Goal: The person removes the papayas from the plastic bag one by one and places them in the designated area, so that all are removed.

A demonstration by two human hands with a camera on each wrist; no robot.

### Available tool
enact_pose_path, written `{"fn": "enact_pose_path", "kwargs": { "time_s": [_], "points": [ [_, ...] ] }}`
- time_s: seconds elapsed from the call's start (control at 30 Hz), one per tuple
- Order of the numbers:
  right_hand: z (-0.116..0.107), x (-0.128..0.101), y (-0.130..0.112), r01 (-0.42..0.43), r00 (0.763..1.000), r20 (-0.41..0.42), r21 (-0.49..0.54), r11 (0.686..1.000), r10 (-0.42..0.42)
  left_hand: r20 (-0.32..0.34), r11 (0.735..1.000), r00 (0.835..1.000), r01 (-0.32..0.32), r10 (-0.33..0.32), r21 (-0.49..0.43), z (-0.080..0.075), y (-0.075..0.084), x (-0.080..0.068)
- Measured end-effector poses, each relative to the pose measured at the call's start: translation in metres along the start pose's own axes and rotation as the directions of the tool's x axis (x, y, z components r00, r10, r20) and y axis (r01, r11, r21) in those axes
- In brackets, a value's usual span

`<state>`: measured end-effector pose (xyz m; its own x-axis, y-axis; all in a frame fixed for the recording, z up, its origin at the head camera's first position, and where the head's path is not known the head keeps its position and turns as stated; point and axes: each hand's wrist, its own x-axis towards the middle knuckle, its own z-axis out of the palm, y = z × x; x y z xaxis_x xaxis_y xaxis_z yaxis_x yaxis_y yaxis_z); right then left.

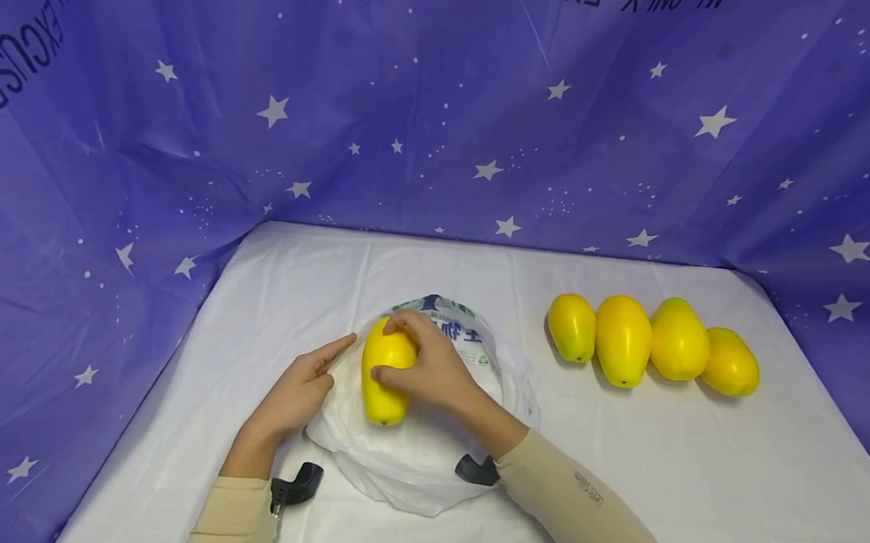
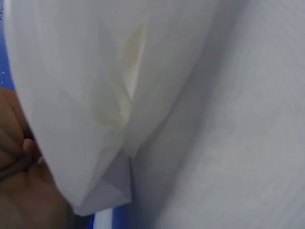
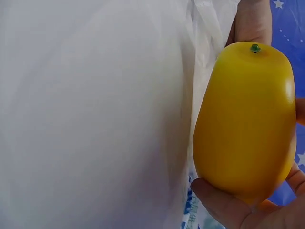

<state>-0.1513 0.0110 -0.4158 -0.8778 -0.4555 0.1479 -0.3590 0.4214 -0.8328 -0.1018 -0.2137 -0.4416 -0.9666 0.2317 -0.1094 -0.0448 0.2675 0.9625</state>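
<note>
In the head view my right hand (image 1: 430,365) grips a yellow papaya (image 1: 385,384) over the mouth of a white plastic bag (image 1: 410,467). Thumb and fingers wrap the fruit's side and far end; the right wrist view shows this papaya (image 3: 245,124) large, its small green stem spot at the top. At the bag's left rim my left hand (image 1: 299,391) holds the plastic, index finger stretched along the edge. The left wrist view has the bag wall (image 2: 95,105) hanging in front of the curled fingers (image 2: 24,191), hiding part of them.
Four yellow fruits form a row at the right of the white-covered table: a papaya (image 1: 571,328), a longer one (image 1: 623,339), a rounder one (image 1: 679,340) and a tilted one (image 1: 730,362). A purple star-print curtain (image 1: 443,124) closes off the back and sides.
</note>
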Motion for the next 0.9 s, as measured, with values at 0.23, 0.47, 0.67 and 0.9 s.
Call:
{"fn": "enact_pose_path", "kwargs": {
  "time_s": [0.23, 0.47, 0.67, 0.9],
  "points": [
    [-0.015, -0.007, 0.000, -0.022, 1.000, -0.016, 0.035, 0.999, 0.023, 0.004, 1.000, 1.000, 0.006, -0.006, -0.001, 0.001, 0.003, 0.000],
    [-0.030, -0.013, 0.002, -0.013, 0.999, -0.039, 0.056, 0.998, 0.015, -0.008, 1.000, 1.000, -0.004, 0.004, 0.016, 0.002, 0.002, -0.001],
    [-0.046, -0.020, -0.002, -0.040, 0.998, -0.036, 0.071, 0.997, 0.043, -0.011, 1.000, 1.000, 0.001, -0.001, 0.024, 0.003, 0.004, -0.001],
    [-0.064, -0.030, -0.003, -0.049, 0.997, -0.055, 0.058, 0.997, 0.052, -0.032, 0.999, 0.999, -0.004, 0.005, 0.045, 0.004, 0.003, -0.001]
  ]
}}
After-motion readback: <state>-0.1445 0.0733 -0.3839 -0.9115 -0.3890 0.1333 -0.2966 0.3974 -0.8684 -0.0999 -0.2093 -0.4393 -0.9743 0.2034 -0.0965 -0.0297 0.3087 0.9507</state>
